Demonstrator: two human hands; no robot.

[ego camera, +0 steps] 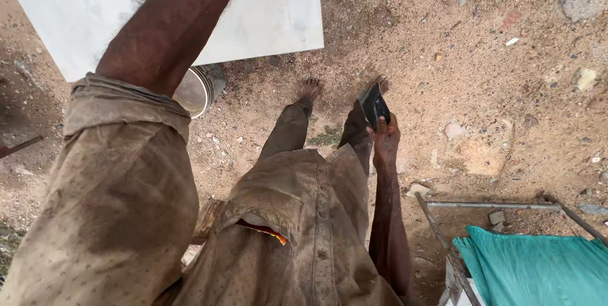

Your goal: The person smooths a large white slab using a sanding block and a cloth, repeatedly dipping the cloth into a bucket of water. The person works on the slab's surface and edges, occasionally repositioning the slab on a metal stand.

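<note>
At centre frame, the right hand [385, 140] hangs by the person's leg, its fingers closed around a small dark flat tool [374, 106]. The left arm reaches to the upper left, holding up a large white slab [266, 8]; its hand is out of view. A metal bucket [201, 89] sits below the slab on the sandy ground.

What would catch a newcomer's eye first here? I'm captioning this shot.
The large white slab at the top, with the raised left arm reaching up across it. Next, the right hand at centre holding a small dark flat object above bare feet on sandy ground. A teal cloth lies lower right.
</note>
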